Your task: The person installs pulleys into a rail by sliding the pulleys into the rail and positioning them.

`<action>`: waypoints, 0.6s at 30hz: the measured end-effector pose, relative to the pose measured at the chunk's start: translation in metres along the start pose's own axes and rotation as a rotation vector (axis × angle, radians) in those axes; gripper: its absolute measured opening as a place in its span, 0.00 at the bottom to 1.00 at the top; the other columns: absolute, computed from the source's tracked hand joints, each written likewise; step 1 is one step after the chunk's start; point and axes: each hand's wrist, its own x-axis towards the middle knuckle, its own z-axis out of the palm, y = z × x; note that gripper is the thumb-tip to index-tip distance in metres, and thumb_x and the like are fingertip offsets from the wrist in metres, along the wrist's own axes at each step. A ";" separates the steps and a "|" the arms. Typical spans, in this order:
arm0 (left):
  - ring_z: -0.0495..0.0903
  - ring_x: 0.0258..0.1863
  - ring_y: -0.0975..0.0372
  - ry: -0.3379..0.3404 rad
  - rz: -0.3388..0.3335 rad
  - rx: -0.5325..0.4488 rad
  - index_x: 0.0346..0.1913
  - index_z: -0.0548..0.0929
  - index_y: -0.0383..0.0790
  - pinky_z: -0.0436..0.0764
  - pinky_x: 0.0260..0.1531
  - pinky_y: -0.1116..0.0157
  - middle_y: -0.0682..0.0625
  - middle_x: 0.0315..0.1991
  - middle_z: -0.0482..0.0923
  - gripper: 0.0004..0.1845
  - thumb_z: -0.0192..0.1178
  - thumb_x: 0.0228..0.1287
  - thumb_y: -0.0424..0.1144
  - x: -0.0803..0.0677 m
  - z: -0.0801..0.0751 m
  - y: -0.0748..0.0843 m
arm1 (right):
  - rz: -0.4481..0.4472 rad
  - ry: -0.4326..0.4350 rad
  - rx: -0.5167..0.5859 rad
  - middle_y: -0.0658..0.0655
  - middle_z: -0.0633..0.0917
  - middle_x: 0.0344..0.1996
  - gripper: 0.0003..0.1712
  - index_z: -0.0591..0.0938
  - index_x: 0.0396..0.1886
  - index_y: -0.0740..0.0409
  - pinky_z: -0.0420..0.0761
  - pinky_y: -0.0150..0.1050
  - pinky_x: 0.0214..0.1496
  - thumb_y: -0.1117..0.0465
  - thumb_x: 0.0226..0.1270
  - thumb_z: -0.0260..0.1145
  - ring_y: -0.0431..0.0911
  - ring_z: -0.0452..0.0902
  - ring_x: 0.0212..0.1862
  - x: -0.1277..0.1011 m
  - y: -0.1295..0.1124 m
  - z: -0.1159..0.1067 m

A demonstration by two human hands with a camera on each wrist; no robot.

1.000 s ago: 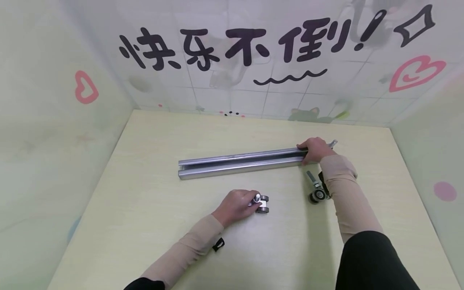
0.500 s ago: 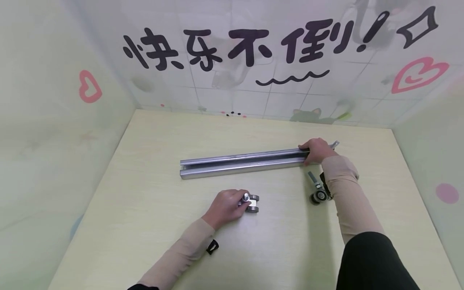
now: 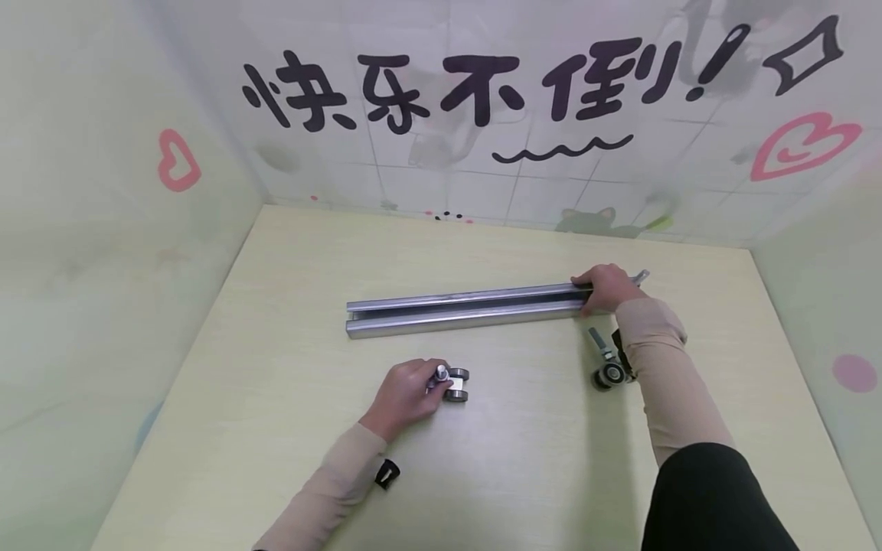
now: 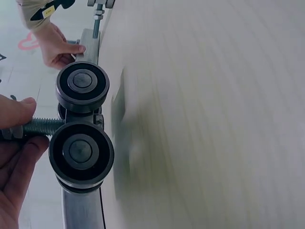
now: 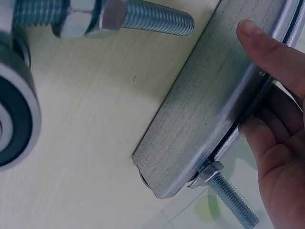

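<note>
My left hand [image 3: 403, 394] pinches the threaded bolt [image 4: 45, 126] of a roller trolley [image 4: 82, 151] between thumb and fingers. The trolley's wheels point right in the head view, in front of a silver metal channel rail [image 3: 468, 312]. That rail lies on the table with its long slot facing up. Near its right end my right hand [image 3: 609, 291] grips it, thumb on the side wall [image 5: 200, 95] and fingers at the slot. Out of the slot at that end sticks another threaded bolt [image 5: 233, 200] with a nut; whatever it is fixed to is hidden inside the rail.
A second roller trolley [image 3: 609, 373] lies on the table [image 3: 524, 459] by my right forearm, its bolt pointing toward the rail. Printed walls enclose the table at the back [image 3: 413, 184], left and right.
My left hand has moved left with the roller trolley, away from the loose trolley. My right hand keeps its grip on the rail, which stays in place. The view shifts slightly.
</note>
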 end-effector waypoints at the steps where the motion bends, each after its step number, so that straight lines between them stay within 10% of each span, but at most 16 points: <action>1: 0.74 0.16 0.66 0.006 -0.005 0.002 0.31 0.80 0.35 0.75 0.17 0.72 0.51 0.20 0.79 0.12 0.69 0.41 0.34 -0.001 -0.002 -0.001 | -0.003 0.001 -0.002 0.70 0.73 0.54 0.39 0.74 0.54 0.65 0.63 0.57 0.60 0.65 0.35 0.76 0.65 0.66 0.56 0.000 0.000 0.000; 18: 0.74 0.17 0.65 0.053 -0.137 -0.004 0.31 0.81 0.32 0.75 0.18 0.71 0.47 0.21 0.80 0.12 0.70 0.40 0.29 -0.016 -0.035 -0.025 | -0.029 0.016 -0.009 0.71 0.74 0.53 0.38 0.75 0.53 0.65 0.64 0.57 0.59 0.65 0.35 0.75 0.66 0.67 0.55 0.000 0.000 0.002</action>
